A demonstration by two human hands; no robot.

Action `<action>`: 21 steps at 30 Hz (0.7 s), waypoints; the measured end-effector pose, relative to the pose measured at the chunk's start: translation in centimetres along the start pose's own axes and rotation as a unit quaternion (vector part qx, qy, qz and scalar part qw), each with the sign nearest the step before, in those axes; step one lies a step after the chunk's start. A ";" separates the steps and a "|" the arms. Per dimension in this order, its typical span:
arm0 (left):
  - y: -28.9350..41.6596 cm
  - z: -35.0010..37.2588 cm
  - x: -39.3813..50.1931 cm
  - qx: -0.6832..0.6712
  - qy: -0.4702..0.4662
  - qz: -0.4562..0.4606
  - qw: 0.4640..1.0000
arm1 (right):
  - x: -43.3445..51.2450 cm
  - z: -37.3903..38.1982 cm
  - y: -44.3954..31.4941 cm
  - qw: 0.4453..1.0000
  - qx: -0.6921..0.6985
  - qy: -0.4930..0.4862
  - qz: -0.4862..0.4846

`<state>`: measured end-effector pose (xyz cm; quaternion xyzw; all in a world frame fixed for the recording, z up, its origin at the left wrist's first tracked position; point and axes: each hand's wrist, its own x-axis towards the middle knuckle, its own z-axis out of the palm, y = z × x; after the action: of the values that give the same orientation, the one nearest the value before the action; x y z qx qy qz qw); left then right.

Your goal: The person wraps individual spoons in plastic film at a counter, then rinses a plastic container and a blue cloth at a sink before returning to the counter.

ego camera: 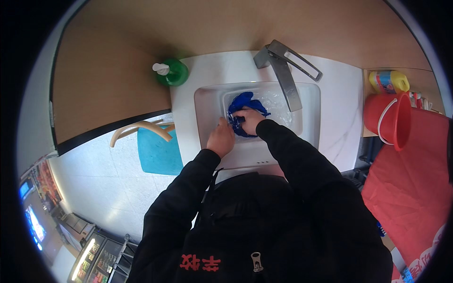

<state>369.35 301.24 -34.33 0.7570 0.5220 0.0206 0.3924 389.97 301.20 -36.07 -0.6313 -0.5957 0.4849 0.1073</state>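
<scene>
A wet blue cloth (244,102) lies bunched in a clear, shallow plastic container (299,123) that holds water, inside a white sink (208,102). My right hand (249,120) presses into the cloth, its fingers curled in the folds and partly hidden. At the container's left side, my left hand (222,138) is closed near the cloth's edge; what lies between its fingers cannot be made out. Above the sink's right half, a grey metal faucet (286,81) reaches over the container.
A green pump bottle (175,72) stands at the counter's back left. On the right are a red bucket (387,120) with a white handle and a yellow bottle (389,81). A teal chair (159,152) is left of the counter (336,106). Red sheeting (414,169) hangs at the right.
</scene>
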 end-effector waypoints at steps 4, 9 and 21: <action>-0.5 1.3 0.6 -0.104 0.081 -0.021 0.991 | -0.6 -0.7 0.7 0.997 0.057 -0.041 0.008; -0.3 2.1 2.4 -0.172 0.021 -0.124 0.977 | -3.0 -2.4 1.7 0.997 0.057 -0.025 0.044; 0.0 -3.5 -1.0 -0.170 0.185 -0.008 0.968 | -9.0 -3.9 3.1 0.963 0.038 0.168 0.208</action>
<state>367.38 302.36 -31.53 0.6581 0.5805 0.2455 0.4120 396.51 294.42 -31.95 -0.8088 -0.4062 0.4060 0.1265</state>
